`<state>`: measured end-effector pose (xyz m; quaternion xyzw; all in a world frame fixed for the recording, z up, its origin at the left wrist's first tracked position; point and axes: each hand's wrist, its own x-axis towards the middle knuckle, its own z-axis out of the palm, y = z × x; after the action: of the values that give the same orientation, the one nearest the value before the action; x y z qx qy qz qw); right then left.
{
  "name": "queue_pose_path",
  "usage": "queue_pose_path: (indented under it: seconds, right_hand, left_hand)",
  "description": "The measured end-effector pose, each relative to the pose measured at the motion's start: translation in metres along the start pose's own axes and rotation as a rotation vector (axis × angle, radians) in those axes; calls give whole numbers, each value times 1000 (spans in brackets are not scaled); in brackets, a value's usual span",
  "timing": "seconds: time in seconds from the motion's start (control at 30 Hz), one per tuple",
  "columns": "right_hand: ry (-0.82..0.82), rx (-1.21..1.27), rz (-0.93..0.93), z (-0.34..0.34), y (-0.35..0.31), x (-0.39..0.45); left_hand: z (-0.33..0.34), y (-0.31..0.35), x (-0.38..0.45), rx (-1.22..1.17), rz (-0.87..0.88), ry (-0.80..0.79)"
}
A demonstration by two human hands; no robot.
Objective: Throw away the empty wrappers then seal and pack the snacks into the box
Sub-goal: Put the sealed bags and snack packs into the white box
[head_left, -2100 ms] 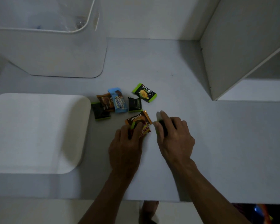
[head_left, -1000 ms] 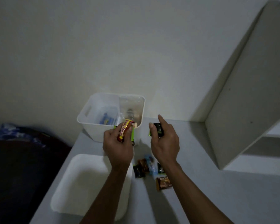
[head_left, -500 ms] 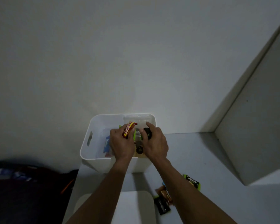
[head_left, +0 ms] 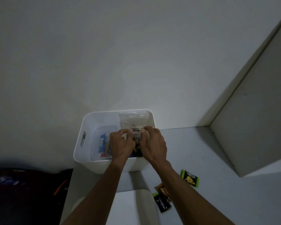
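Note:
A white plastic box [head_left: 81, 153] stands on the table against the wall. Inside it a clear plastic bag [head_left: 133, 120] stands upright at the right side. My left hand [head_left: 120, 144] and my right hand [head_left: 153, 143] are close together over the box, their fingers pinching the clear bag's lower part between them. Dark snack pieces show under my hands, partly hidden. A blue snack pack [head_left: 102, 142] lies in the box's left half. On the table lie a green Nextar pack [head_left: 191, 178], a brown pack [head_left: 162, 190] and a black pack [head_left: 162, 203].
A white lid [head_left: 133, 207] lies on the table in front of the box. A tall white cabinet panel [head_left: 258, 119] rises at the right. Dark cloth [head_left: 23, 192] fills the space left of the table edge.
My hands carried the red-yellow and black packs from the table up to the box. Those packs are no longer seen in my fingers; both hands now hold the clear bag.

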<state>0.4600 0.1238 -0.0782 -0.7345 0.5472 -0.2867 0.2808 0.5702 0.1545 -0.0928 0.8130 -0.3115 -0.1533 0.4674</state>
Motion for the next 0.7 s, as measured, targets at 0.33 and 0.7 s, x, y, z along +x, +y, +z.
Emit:
queue_pose_path:
  seconds: [0.33,0.7]
  right_hand:
    - [196,136,70,-89,78,-29]
    - [-34,-123,163,-87,237,-138]
  left_hand:
    - [-6,30,-80,-123,294,215]
    - [102,-47,-216,248,196,-3]
